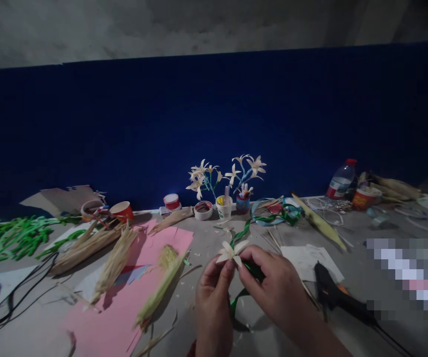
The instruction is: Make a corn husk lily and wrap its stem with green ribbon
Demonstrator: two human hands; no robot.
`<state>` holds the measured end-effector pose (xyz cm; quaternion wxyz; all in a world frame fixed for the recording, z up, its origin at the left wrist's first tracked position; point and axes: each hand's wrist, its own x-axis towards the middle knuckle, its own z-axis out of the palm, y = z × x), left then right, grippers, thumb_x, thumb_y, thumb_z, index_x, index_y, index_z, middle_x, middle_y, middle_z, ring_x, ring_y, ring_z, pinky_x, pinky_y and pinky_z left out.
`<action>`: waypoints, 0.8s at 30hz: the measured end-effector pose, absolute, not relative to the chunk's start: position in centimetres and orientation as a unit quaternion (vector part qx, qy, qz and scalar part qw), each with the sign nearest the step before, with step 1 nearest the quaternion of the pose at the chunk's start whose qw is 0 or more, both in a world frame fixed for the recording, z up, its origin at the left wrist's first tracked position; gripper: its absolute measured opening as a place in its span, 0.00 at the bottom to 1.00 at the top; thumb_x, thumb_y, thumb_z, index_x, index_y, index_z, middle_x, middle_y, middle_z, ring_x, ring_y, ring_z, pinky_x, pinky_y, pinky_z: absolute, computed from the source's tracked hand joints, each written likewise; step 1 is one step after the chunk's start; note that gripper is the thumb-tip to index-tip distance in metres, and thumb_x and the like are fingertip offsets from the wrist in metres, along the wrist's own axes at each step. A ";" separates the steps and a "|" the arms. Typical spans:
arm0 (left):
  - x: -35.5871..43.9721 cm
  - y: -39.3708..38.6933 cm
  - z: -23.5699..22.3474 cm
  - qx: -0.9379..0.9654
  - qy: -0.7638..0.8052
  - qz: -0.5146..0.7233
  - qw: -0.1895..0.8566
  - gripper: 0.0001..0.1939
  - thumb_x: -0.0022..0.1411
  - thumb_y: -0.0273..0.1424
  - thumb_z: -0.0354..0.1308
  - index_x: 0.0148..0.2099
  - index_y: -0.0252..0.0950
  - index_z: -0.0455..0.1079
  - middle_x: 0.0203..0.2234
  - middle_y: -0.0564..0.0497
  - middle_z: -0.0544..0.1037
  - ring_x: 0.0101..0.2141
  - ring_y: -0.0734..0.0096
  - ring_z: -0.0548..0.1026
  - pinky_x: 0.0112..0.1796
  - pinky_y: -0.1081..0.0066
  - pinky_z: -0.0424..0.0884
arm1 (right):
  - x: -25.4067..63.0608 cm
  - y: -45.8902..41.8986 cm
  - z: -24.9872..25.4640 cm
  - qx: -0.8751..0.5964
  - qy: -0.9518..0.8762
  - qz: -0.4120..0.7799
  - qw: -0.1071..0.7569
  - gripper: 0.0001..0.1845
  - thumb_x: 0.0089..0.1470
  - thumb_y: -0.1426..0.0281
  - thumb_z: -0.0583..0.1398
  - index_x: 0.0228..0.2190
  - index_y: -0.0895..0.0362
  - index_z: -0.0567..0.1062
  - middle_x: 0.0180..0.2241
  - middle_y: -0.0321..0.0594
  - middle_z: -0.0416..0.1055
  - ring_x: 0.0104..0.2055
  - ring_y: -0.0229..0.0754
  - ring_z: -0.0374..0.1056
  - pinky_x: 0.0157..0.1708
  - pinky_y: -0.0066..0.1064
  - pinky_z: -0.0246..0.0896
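Note:
Between my two hands is a small cream-white flower (232, 252) with pointed petals, which look like corn husk. My left hand (215, 302) pinches the flower from the left, its thumb just under the petals. From the other side, the fingertips of my right hand (275, 280) are closed at the flower's right petals. A green ribbon (237, 299) loops below the flower and passes under my right hand. Another stretch of twisted green ribbon runs away behind the flower to a coil. My fingers hide the underside of the flower.
A black glue gun (335, 290) lies right of my hands, by white paper (316, 263). Left are pink paper (105, 320), corn husks (115, 255) and green fuzzy stems (16, 240). Finished flowers (202, 176), cups (224, 207) and a bottle (342, 178) stand along the blue wall (143, 124).

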<state>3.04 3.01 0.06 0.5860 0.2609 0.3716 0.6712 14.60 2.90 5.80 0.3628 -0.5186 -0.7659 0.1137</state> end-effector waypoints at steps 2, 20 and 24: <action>3.1 3.0 0.0 0.259 0.366 0.674 0.587 0.11 0.50 0.35 0.70 0.35 0.36 0.76 0.32 0.51 0.83 0.38 0.69 0.76 0.43 0.72 0.67 | 14.5 2.9 5.5 -0.517 -0.761 0.126 0.370 0.05 0.56 0.70 0.55 0.29 0.53 0.70 0.24 0.38 0.74 0.25 0.42 0.70 0.26 0.29 0.57; 3.8 2.6 0.2 0.080 0.300 0.697 0.647 0.12 0.41 0.25 0.73 0.30 0.37 0.75 0.28 0.51 0.83 0.33 0.72 0.80 0.38 0.75 0.73 | 14.8 4.1 3.6 -0.459 -0.662 0.375 0.459 0.04 0.54 0.68 0.60 0.32 0.54 0.75 0.31 0.37 0.78 0.36 0.43 0.73 0.37 0.30 0.66; 3.6 2.5 0.7 0.075 0.290 0.696 0.653 0.13 0.38 0.26 0.75 0.29 0.36 0.77 0.27 0.51 0.83 0.31 0.72 0.80 0.37 0.76 0.74 | 14.8 4.4 3.4 -0.452 -0.643 0.411 0.462 0.04 0.51 0.69 0.62 0.31 0.56 0.76 0.31 0.39 0.79 0.36 0.44 0.74 0.37 0.31 0.68</action>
